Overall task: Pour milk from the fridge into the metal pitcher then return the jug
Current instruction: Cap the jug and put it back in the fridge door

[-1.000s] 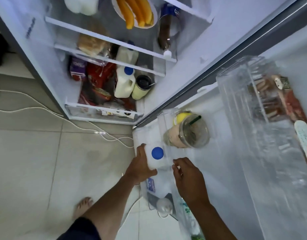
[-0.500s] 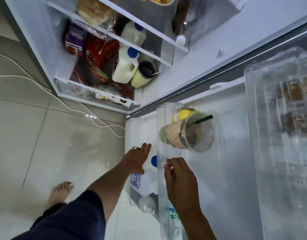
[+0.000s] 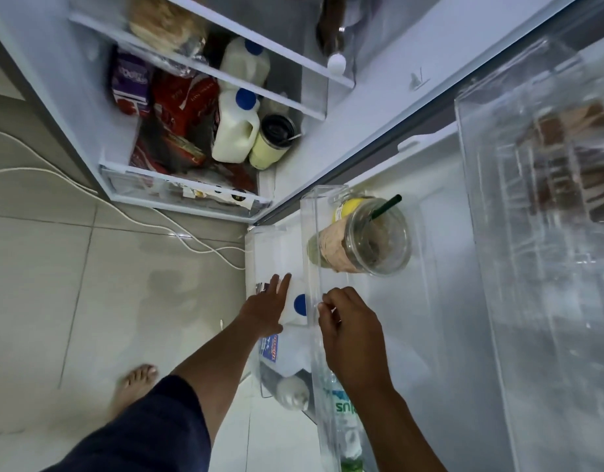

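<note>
The fridge door (image 3: 443, 301) stands wide open, and its lowest bin (image 3: 259, 253) is where the milk jug (image 3: 298, 306) sits, blue cap up, half hidden behind the clear wall of the upper bin (image 3: 310, 250). The pitcher is nowhere in view, so I judge this to be the return of the jug. The left hand (image 3: 264, 306) lies against the jug's side, fingers straight, pressing rather than wrapping it; the right hand (image 3: 350, 330) is loosely curled beside the upper bin's clear wall, and I cannot tell whether it pinches anything. The biggest risk, to my eye, is the jug tipping: if it is not fully seated and the left hand lets go, it could lean out and drop on the tiles by the bare foot (image 3: 135, 378). Next, the bin looks crowded with a carton (image 3: 269, 347) and another bottle (image 3: 290, 393) just beside the jug, so a shove could jam it or knock those over. Smaller still, an elbow could catch the iced drink (image 3: 361, 235) standing in the bin above, whose straw pokes out. Last, the 2 white cables (image 3: 89, 185) on the floor invite a trip on stepping back.
</note>
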